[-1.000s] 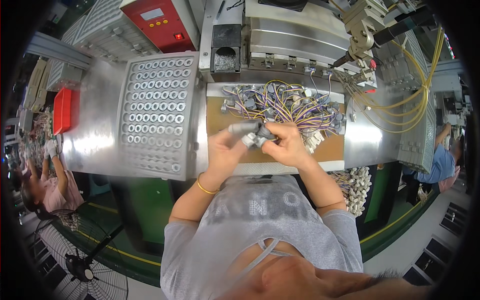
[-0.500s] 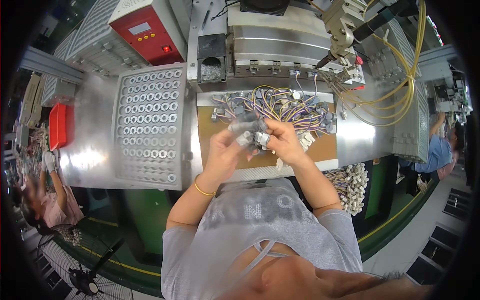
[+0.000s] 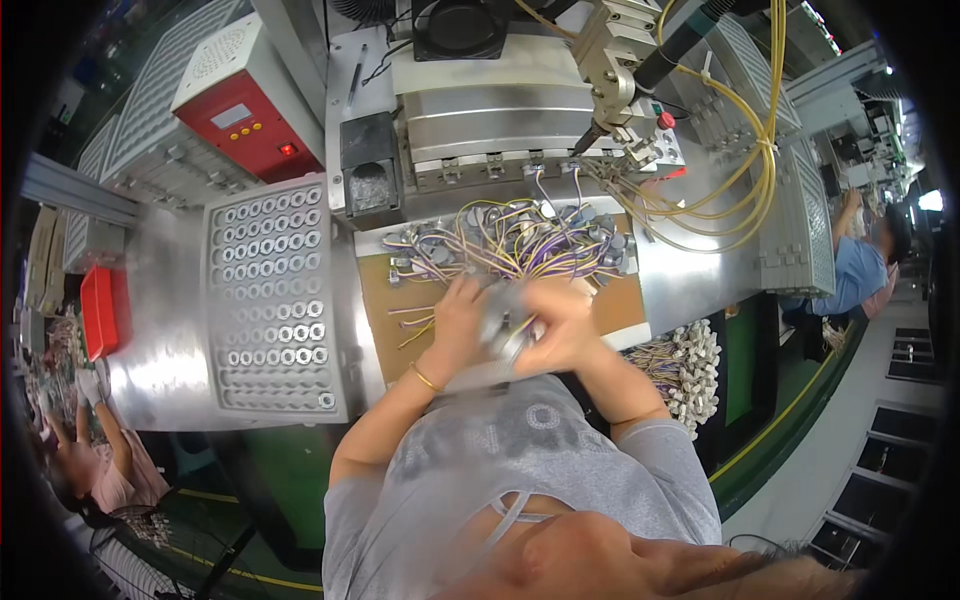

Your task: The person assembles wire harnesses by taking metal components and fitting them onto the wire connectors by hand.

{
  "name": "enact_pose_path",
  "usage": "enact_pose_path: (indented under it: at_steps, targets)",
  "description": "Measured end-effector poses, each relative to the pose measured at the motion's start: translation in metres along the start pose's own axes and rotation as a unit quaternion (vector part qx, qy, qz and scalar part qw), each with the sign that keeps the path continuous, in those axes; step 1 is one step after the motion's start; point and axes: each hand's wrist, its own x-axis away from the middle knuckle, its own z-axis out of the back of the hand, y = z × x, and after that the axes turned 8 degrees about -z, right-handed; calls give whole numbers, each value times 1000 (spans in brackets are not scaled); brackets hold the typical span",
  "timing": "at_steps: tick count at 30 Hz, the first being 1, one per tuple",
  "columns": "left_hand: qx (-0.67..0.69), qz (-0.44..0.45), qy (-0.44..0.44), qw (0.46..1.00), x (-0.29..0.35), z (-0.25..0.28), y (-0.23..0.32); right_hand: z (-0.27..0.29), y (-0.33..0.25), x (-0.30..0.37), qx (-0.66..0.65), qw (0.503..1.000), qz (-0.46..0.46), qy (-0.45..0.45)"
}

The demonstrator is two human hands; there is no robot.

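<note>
My right hand (image 3: 562,322) is above the brown work mat, fingers curled around a blurred silver-grey part (image 3: 506,325) with a bit of wire beside it. My left hand (image 3: 456,325) is close on the other side of that part, back upward; motion smears its fingertips, so whether it grips anything is unclear. Just beyond both hands lies a heap of purple, yellow and white wires (image 3: 525,245) with round grey parts at their ends. A few loose wire ends (image 3: 412,322) lie left of my left hand on the mat (image 3: 385,345).
Left of the mat is a grey tray (image 3: 335,375) with rows of metal rings. A red-fronted box (image 3: 255,135), a steel fixture (image 3: 490,120) and a jointed tool head (image 3: 620,75) stand behind. White-ended wire bundles (image 3: 690,375) sit at right. Co-workers are at both sides.
The view has shifted, so the bench appears lower and further left. My hands have come lower, nearer my body, and the left hand has turned back upward; both are blurred.
</note>
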Motion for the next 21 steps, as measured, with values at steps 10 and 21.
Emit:
enact_pose_path:
  at_steps: [10, 21]
  targets:
    - [-53, 61, 35, 996, -4, 9, 9, 65, 125, -2, -362, 791, -215, 445]
    - [-31, 331, 100, 938, 45, 95, -14, 65, 137, -11, -349, 762, -279, 470]
